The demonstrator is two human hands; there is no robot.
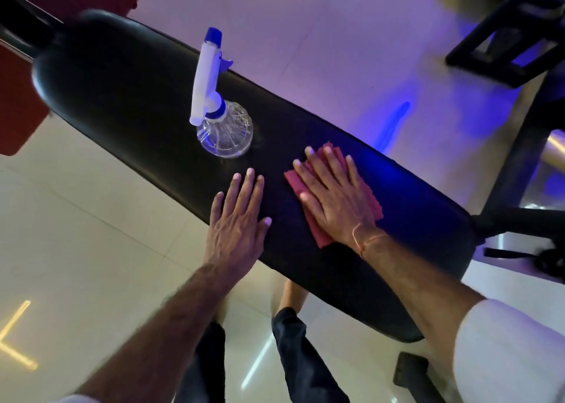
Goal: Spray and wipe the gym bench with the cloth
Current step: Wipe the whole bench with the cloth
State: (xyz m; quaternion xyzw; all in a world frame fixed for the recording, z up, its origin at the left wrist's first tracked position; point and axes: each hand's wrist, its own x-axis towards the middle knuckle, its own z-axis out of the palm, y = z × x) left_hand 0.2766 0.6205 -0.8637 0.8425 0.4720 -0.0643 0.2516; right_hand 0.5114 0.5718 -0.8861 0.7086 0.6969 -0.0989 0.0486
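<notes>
From the head view, the black padded gym bench (137,103) runs as a long diagonal from the upper left down to the lower right, its narrow far end rounded and slightly blurred. On this tabletop, about midway along, stands a clear spray bottle (225,130) with a white and blue trigger head; seen from above, the head's long axis points away toward the top of the frame, nozzle end farthest away.

The red cloth (318,228) lies flat on the pad just to the right of the bottle, folded into a rough rectangle whose long axis angles from the far right to the near left. The right hand (334,199) is spread open, palm down, pressing flat on the cloth with fingers splayed and pointing away; it grips nothing. A thin thread circles that wrist.

The left hand (240,216) is also open and flat, palm on the bare pad near the pad's near-left edge, fingers together and aimed toward the bottle, apart from it.

Most of the cloth is covered by the right hand. The bench frame under the pad is largely hidden, and both sleeves are cut off at the frame's bottom edge.
</notes>
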